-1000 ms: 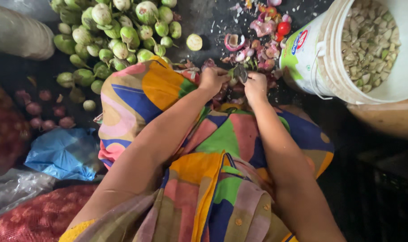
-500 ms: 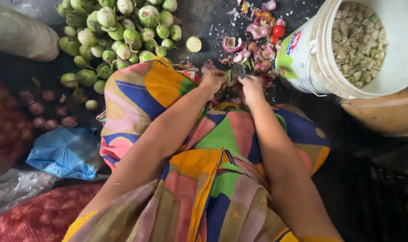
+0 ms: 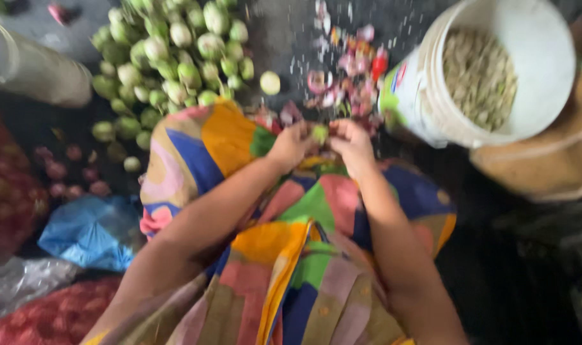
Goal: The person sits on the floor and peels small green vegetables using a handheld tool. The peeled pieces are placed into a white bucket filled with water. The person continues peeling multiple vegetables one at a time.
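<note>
My left hand point(image 3: 292, 144) and my right hand point(image 3: 351, 142) meet over my knees, both closed around one small round green fruit point(image 3: 320, 133). The picture is blurred, so finger detail is unclear. My lap is covered by a bright multicoloured cloth point(image 3: 291, 255). A heap of the same green fruits point(image 3: 169, 57) lies on the dark ground just ahead to the left. One peeled pale fruit point(image 3: 270, 82) sits alone beyond my hands. Pink and red peel scraps point(image 3: 348, 76) are strewn ahead of my right hand.
A white bucket point(image 3: 546, 96) holding pale greenish pieces stands at the right, beside a brown sack point(image 3: 546, 172). A blue plastic bag point(image 3: 86, 233) and red mesh sacks point(image 3: 42, 316) lie at the left. A pale cylinder point(image 3: 35, 70) lies far left.
The view has shifted and blurred. A green fruit now shows between my two hands, where before a dark piece was held. My hands stay together over my knees.
</note>
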